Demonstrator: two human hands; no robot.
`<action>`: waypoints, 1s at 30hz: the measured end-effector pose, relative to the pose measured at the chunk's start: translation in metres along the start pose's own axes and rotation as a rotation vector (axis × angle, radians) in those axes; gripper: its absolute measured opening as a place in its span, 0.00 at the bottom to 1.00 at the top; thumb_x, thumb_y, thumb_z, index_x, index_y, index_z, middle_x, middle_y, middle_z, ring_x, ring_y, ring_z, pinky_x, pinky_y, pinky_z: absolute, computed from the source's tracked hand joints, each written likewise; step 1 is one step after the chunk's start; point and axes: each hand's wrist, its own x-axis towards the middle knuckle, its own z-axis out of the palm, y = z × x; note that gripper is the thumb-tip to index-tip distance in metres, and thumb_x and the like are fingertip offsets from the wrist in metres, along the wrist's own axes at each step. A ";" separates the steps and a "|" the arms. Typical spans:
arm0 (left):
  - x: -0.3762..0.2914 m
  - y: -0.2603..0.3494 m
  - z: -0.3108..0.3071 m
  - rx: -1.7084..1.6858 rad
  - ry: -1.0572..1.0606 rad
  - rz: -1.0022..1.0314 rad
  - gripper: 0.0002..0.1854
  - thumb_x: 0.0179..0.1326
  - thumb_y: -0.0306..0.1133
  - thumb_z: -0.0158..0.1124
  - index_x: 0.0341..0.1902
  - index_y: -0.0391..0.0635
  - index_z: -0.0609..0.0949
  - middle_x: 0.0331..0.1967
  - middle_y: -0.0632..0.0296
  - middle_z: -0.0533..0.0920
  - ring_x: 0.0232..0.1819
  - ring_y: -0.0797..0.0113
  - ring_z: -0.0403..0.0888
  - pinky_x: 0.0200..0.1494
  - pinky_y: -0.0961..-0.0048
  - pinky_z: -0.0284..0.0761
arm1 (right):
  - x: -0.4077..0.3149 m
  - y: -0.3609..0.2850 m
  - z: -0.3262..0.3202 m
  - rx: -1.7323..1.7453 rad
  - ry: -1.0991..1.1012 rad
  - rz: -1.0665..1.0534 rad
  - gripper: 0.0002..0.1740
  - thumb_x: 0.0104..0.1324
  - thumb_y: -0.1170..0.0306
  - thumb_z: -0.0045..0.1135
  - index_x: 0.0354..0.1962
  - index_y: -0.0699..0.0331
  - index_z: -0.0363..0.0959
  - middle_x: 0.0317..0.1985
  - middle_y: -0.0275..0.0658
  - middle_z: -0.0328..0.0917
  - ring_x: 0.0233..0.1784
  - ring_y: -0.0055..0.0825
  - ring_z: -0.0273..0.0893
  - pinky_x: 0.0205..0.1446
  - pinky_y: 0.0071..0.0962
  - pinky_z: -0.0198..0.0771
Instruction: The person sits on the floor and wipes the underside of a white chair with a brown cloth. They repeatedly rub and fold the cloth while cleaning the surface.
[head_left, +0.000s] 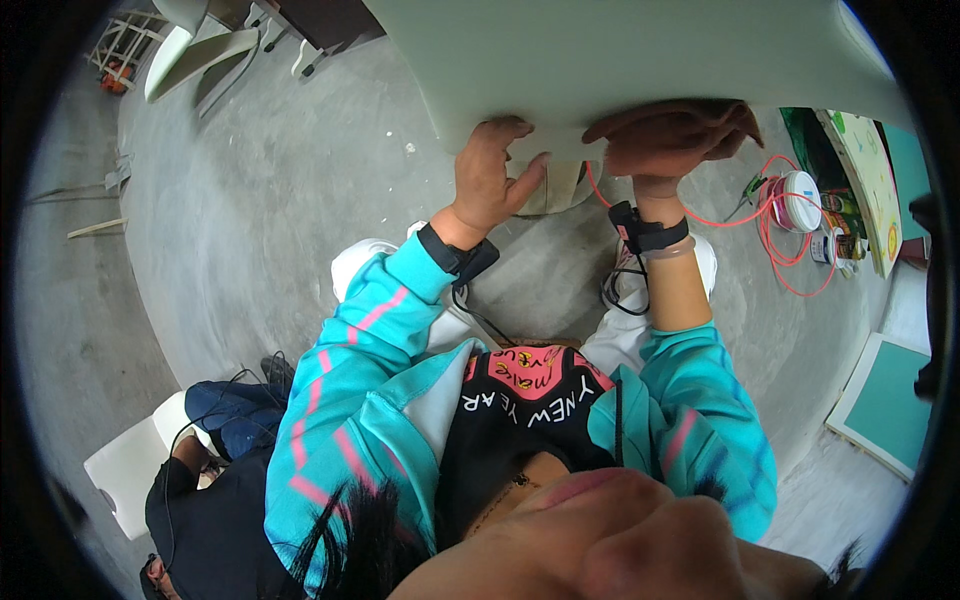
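A large, smooth pale grey-green panel (600, 60) spans the top of the view, its near edge in front of me. My left hand (491, 176) is at that edge, touching the surface with bent fingers; thumb and fingers are apart with nothing seen between them. My right hand (654, 186) holds a folded brown cloth (682, 135) against the panel's near edge. Most of its fingers are hidden by the cloth. Each wrist wears a black strap with a small device and a cable. Beneath the panel, a beige round support (551, 187) shows between my hands.
An orange-red cable (765, 225) loops on the concrete floor at right, around a white-lidded tub (802, 201) and jars. A painted board (862, 187) and a white-framed green board (885, 405) stand beyond. Another person (217, 502) is at lower left beside a white chair (124, 472).
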 end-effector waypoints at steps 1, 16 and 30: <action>0.001 0.001 -0.002 0.014 -0.022 0.008 0.27 0.54 0.28 0.77 0.56 0.42 0.75 0.48 0.53 0.82 0.44 0.59 0.83 0.36 0.69 0.78 | -0.008 -0.002 0.001 0.006 -0.024 -0.014 0.47 0.68 0.56 0.62 0.74 0.70 0.46 0.75 0.55 0.45 0.78 0.51 0.44 0.78 0.42 0.47; 0.005 0.001 0.013 0.051 -0.090 0.127 0.14 0.52 0.19 0.70 0.44 0.42 0.83 0.48 0.54 0.82 0.47 0.53 0.81 0.46 0.63 0.80 | -0.037 -0.007 0.000 0.056 -0.424 -0.383 0.31 0.54 0.54 0.73 0.57 0.34 0.77 0.78 0.62 0.39 0.81 0.70 0.36 0.76 0.74 0.38; 0.012 0.003 0.007 0.054 -0.088 0.208 0.11 0.47 0.19 0.69 0.36 0.45 0.84 0.44 0.56 0.81 0.43 0.55 0.82 0.42 0.64 0.79 | 0.000 0.022 -0.024 0.078 -0.380 -0.308 0.53 0.48 0.43 0.75 0.69 0.49 0.66 0.78 0.62 0.42 0.83 0.60 0.41 0.80 0.68 0.39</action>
